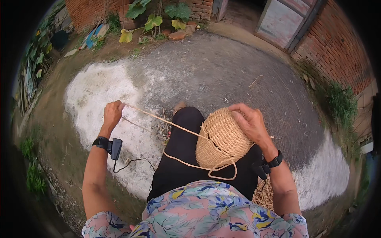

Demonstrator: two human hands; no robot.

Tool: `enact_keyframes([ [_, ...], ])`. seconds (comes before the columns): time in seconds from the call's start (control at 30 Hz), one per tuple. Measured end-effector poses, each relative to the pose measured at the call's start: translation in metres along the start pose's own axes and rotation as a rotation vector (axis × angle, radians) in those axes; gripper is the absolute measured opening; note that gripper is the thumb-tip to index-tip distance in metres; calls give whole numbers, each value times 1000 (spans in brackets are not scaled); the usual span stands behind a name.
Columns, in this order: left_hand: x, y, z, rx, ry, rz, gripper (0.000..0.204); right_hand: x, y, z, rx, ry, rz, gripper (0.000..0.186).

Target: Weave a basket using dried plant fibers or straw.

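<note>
A woven straw basket (222, 137) rests on my lap, tilted on its side over my dark trousers. My right hand (249, 123) grips its upper right edge, thumb and fingers closed on the weave. Out to the left, my left hand (114, 113) pinches a twisted straw cord (162, 120), which runs taut from my fingers to the basket's side. A looser length of cord hangs from the basket's lower edge and curves across my thigh. Whether a tool is in the left hand's pinch is too small to tell.
Below my right forearm lies a heap of loose straw cord (264, 194). White powdery patches (103, 85) cover parts of the grey ground. Leafy plants (152, 20), brick walls (337, 47) and an open door (281, 23) stand farther off. Wrist-worn devices with a cable sit on my arms.
</note>
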State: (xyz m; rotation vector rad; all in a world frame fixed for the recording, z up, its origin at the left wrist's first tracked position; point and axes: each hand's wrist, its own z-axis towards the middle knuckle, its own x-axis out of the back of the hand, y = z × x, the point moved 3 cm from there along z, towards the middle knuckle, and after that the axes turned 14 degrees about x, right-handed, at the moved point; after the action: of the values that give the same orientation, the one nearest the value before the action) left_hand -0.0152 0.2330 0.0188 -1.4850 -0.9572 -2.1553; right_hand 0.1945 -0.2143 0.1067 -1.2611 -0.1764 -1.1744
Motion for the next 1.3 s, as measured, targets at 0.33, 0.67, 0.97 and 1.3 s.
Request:
enact_keyframes([
  [0.33, -24, 207, -114, -387, -517, -635, 33, 1, -16, 8, 55, -38, -313, 20],
  [0.67, -43, 35, -26, 154, -474, -252, 24, -9, 1, 4, -35, 97, -181, 19],
  [0.97, -34, 207, -108, -358, -756, -701, 30, -8, 5, 3, -31, 52, -175, 21],
  [1.3, -59, 215, -96, -268, -795, -795, 31, -11, 12, 1, -21, 91, -137, 22],
])
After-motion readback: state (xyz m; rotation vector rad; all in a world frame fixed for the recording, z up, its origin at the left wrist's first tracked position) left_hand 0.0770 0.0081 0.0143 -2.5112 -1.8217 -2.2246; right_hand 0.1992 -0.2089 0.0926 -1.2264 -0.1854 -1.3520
